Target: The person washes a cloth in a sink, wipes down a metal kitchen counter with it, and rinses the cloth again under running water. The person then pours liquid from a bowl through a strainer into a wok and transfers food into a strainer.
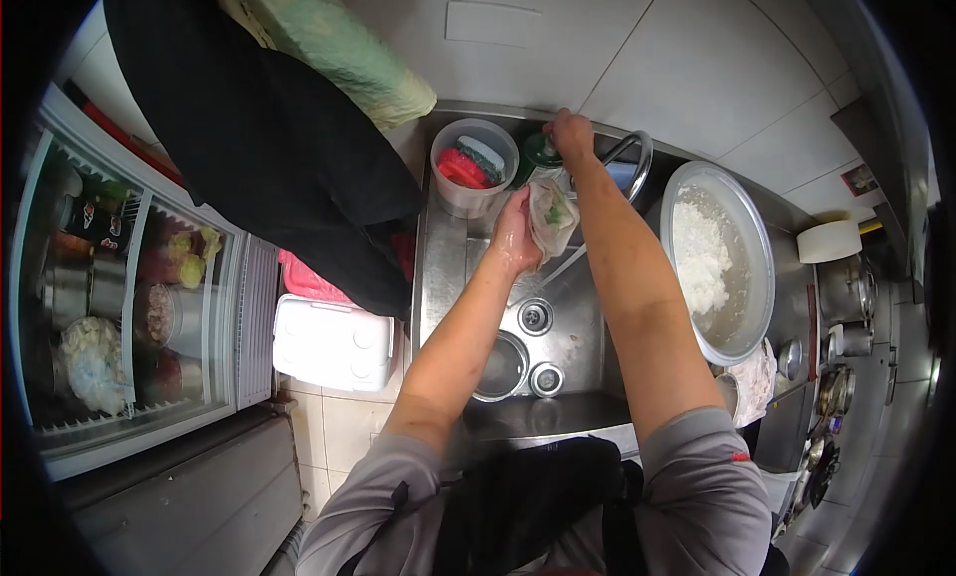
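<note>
My left hand (513, 235) is closed around a whitish cloth (551, 218) with green patches, held over the back of the metal sink (578, 342). Wet shine shows on that hand. Farther back, my right hand (571, 138) has its fingers closed at the top of a green bottle (539, 158) by the wall. The cloth and my right forearm partly cover the bottle. A curved metal tap (642, 158) rises just right of my right forearm. Left of the bottle stands a clear plastic tub (460, 198) holding a red sponge (466, 168) and a green-grey scourer (483, 156).
A large basin (762, 277) of white grains in water stands at the right edge of the sink. In the sink lie a round metal bowl (501, 367) and two drain fittings. To the left are a white lidded box (334, 342), hanging black cloth (289, 128) and a glass-fronted fridge (139, 277).
</note>
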Motion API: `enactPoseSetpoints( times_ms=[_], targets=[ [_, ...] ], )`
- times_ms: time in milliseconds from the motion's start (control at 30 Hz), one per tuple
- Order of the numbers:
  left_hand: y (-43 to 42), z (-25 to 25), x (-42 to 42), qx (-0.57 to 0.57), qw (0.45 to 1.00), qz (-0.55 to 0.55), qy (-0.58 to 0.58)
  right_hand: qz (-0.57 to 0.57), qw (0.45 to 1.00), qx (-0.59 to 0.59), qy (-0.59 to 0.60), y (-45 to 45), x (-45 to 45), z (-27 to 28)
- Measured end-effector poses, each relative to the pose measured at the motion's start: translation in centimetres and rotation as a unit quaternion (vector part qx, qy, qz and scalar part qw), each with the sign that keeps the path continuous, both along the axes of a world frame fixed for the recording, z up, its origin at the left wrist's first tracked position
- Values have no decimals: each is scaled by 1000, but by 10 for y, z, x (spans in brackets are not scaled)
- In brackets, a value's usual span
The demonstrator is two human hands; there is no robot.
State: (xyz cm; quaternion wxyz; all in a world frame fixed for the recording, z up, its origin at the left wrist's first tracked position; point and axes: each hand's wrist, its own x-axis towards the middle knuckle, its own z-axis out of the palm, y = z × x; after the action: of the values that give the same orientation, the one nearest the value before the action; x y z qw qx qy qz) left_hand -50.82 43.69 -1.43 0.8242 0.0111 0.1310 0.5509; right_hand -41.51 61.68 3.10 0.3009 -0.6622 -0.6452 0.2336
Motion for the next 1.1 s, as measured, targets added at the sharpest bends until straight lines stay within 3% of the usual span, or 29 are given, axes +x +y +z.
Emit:
enactPoseSetpoints(
  times_ms=[100, 200, 233, 333, 433, 567, 667, 700, 767, 833, 900, 1000, 1033, 1100],
  targets=[
    [-3, 4, -2, -20, 999, 1, 35, -21, 979, -95, 181, 1, 0, 14],
    [-7, 5, -5, -25, 999, -26, 32, 1, 997, 75, -26, -18, -1, 3],
    [-7, 2, -5, -24, 998, -31, 41, -1, 978, 135, -159, -9, -3, -12],
    [-3, 2, -5, -17, 996, -38, 74, -41, 999, 7, -6, -8, -5, 1],
    [-1, -4, -4, -15, 994, -28, 106, 29, 985, -49, 161, 3, 5, 0],
    [-1, 1, 1, 8, 995, -34, 90, -9, 980, 120, -157, 10, 3, -34],
    [-5, 8, -2, 41, 990, -20, 132, -91, 996, 5, 19, -8, -10, 4],
    [-9, 7, -3, 51, 986, -12, 158, -49, 996, 66, 47, -25, -10, 17],
    [-24, 19, -8, 106, 960, 20, 257, 32, 977, 187, 102, -79, -8, 41],
    [-34, 29, -14, 192, 903, 25, 384, 118, 959, 182, 182, -155, -4, 52],
    [-40, 39, -30, 306, 792, 11, 528, 190, 948, 187, 172, -192, 14, 26],
    [-58, 76, -45, 385, 592, 34, 707, 207, 876, 48, 432, -228, 26, 3],
    [-63, 95, -44, 361, 635, -3, 683, 231, 881, -46, 411, -233, 32, -16],
    [-69, 110, -38, 360, 643, 38, 675, 274, 864, -220, 360, -234, 41, -62]
  ],
)
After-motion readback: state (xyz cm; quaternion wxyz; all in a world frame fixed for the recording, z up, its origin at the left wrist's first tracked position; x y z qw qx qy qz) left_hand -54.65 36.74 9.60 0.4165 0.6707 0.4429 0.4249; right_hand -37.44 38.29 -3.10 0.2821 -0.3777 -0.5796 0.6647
